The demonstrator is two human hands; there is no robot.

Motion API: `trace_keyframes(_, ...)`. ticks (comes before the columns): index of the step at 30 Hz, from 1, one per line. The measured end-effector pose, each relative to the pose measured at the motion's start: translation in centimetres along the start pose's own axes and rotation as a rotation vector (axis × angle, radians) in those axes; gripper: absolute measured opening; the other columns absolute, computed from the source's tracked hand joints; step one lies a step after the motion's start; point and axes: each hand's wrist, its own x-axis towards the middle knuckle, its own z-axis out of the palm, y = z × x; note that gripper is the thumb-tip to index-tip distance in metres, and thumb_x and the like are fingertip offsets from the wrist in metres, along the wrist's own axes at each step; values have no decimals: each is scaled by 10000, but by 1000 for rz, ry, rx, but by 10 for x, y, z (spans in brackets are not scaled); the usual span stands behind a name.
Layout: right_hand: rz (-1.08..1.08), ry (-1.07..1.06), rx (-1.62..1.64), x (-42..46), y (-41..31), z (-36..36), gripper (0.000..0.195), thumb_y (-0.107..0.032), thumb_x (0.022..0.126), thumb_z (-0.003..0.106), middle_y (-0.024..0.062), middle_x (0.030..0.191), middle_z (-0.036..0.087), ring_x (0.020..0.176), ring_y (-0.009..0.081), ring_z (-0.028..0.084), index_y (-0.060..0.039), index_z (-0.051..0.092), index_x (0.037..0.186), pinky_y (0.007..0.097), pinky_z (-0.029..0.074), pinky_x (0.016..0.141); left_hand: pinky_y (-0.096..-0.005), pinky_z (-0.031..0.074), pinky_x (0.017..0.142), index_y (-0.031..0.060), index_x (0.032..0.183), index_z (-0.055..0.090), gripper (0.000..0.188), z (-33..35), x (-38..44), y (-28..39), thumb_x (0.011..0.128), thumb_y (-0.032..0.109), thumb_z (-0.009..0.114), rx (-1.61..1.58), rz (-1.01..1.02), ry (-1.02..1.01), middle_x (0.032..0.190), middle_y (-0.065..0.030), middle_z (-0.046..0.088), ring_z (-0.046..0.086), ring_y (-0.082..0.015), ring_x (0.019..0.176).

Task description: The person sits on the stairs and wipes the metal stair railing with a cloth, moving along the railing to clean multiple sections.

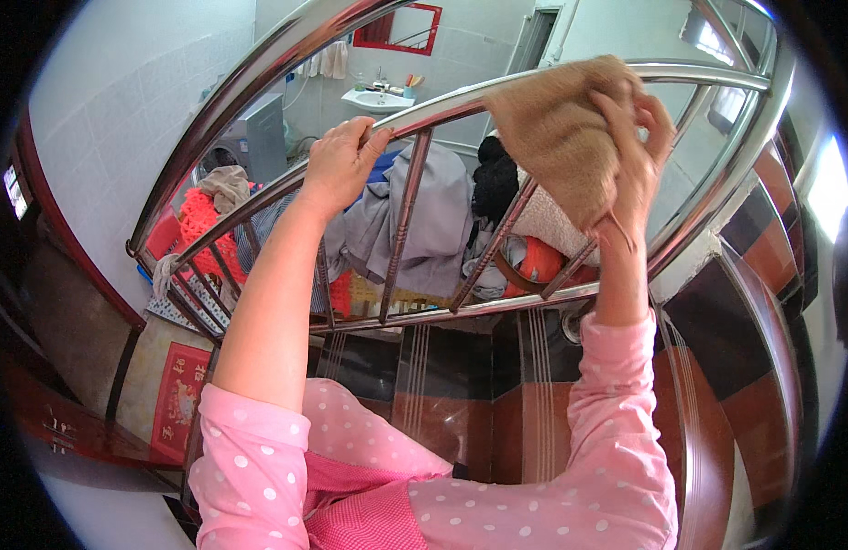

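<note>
My left hand [341,165] grips the lower rail [438,113] of a shiny metal stair railing, with the thumb on top. Over to the right, my right hand [637,144] holds a brown cloth [558,130] draped over that same rail. The cloth hangs down toward my wrist and hides a stretch of the metal. Above runs the thicker curved handrail [259,62]. Slim balusters [407,220] drop from the lower rail to a bottom bar [458,313].
Behind the railing lie heaped clothes, with a grey garment [431,213] and an orange-red knit [204,213]. Beyond are a washing machine [245,141], a washbasin [377,101] and a red-framed mirror [400,27]. Dark and reddish-brown tiled steps [458,412] descend leftward to a red doormat [182,399].
</note>
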Motion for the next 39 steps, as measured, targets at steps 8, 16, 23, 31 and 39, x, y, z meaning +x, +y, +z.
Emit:
trace_keyframes(8, -133, -35, -287, -150, 57, 63, 213, -41, 673, 658, 188, 1152, 483, 1125, 397, 445, -14, 669, 884, 489, 377, 963, -434, 457, 783, 28, 1050, 582, 495, 1, 1, 1, 950, 500, 467, -2, 10, 7, 896, -130, 626, 601, -327, 878)
trace_keyframes(16, 959, -200, 565, -298, 54, 67, 356, -59, 826, 572, 99, 1122, 441, 1122, 239, 429, -26, 494, 1172, 366, 366, 983, -420, 459, 769, 32, 1062, 582, 489, 1, 1, -2, 941, 497, 487, -29, 23, 5, 890, -119, 627, 602, -317, 868)
trace_keyframes(23, 448, 100, 430, -111, 64, 71, 436, -69, 882, 551, 96, 1254, 380, 1188, 231, 449, -8, 410, 1290, 339, 383, 1011, -437, 455, 801, 42, 1090, 584, 481, 2, 0, 0, 940, 489, 489, -15, 3, 7, 942, -119, 645, 609, -317, 913)
trace_keyframes(31, 475, 72, 805, -61, 78, 70, 339, -189, 916, 556, 109, 1213, 511, 1105, 226, 539, -39, 508, 1217, 342, 467, 927, -441, 449, 794, 44, 1081, 587, 474, 6, 0, -2, 938, 486, 492, -11, 37, 40, 942, -122, 643, 601, -329, 914)
trace_keyframes(39, 952, -34, 776, -221, 51, 84, 479, -256, 870, 616, 88, 1171, 517, 1089, 205, 519, -21, 457, 1255, 326, 398, 987, -438, 446, 768, 40, 1041, 575, 448, 3, -2, -2, 943, 470, 500, -28, 48, 57, 893, -121, 636, 603, -325, 881)
